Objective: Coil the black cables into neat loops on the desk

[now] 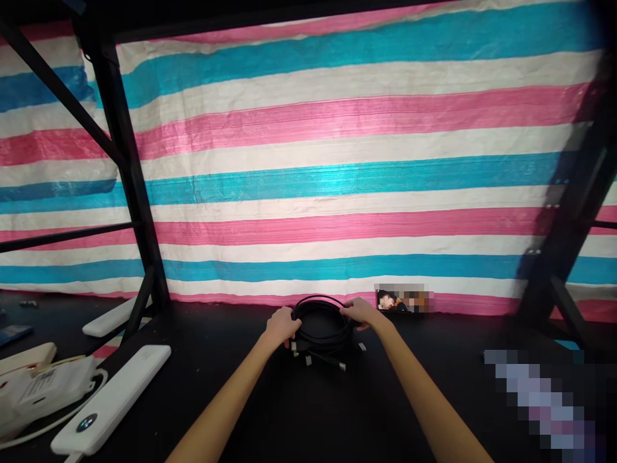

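Below, black tabletop (250,411), striped tarp (337,167) behind.

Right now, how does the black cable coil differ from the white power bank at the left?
The black cable coil is dark, round and gripped by the left hand and right hand; the white power bank is pale, a long flat bar, untouched. Both rest on the black table.

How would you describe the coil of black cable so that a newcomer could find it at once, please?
Start at the striped pink, blue and white tarp behind the black table. Near its foot, the left hand and right hand grip the coil of black cable. It alone is round and black, with pale connector ends trailing.
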The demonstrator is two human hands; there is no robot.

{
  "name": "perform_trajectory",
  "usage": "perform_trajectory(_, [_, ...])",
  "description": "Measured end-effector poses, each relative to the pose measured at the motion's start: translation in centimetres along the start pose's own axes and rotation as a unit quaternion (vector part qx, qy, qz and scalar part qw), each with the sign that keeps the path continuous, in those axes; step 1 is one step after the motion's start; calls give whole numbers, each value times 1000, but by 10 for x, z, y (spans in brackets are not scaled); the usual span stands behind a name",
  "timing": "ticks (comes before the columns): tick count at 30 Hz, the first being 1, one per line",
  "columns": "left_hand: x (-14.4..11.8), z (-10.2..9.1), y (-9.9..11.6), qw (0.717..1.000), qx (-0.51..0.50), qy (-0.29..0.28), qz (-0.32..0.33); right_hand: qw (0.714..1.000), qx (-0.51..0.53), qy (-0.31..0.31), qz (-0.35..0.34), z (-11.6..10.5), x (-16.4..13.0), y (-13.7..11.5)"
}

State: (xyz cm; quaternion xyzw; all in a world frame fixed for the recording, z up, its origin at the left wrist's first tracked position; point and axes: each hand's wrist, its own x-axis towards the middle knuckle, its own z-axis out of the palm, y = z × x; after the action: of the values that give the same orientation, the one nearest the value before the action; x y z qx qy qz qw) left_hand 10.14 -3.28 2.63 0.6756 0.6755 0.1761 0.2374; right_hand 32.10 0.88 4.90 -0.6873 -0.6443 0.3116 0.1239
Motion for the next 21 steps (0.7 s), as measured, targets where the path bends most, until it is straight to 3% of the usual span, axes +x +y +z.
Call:
perform_trajectory(6, [2,-6,-5,1000,3,-14,-20,999,15,-7,34,3,10,11])
perform_trajectory(11, [11,-23,-31,995,28,8,-97,996,48,8,71,-9,14,28])
perform_trajectory(16, [20,-31,-59,988,37,-37,-146,991,54,-19,119,-13,15,40])
perform_trajectory(21, [27,-33,-72,987,22,-88,-133,994,54,-4,93,-7,18,48])
